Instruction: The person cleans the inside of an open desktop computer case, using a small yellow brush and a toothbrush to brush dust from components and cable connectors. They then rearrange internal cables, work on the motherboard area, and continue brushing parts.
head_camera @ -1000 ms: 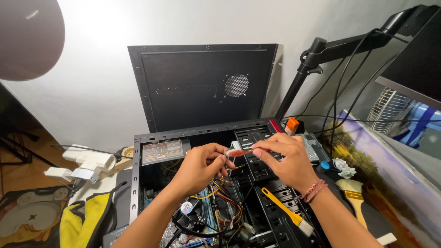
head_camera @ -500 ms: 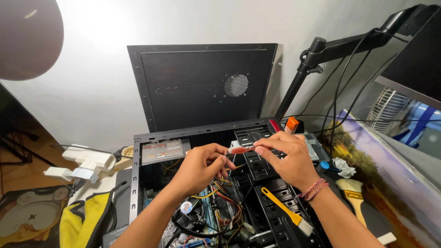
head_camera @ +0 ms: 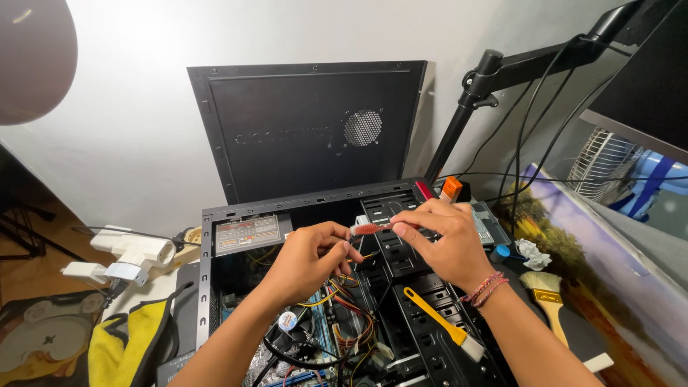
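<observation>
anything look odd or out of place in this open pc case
A yellow-handled brush lies loose on the drive bays inside the open computer case, a tool resting among parts. The side panel leans against the wall. Both hands, left and right, hold a flat red cable.

Both forearms enter from bottom edge, reach forward, converge toward centre. Left hand (head_camera: 309, 259): back of hand up, fingers curled, thumb and fingertips pinched together at right side. Right hand (head_camera: 446, 242): palm down, fingers bent, index and thumb pinched, pointing left. Fingertips of both hands near each other, almost meeting. Right wrist carries braided bands.
</observation>
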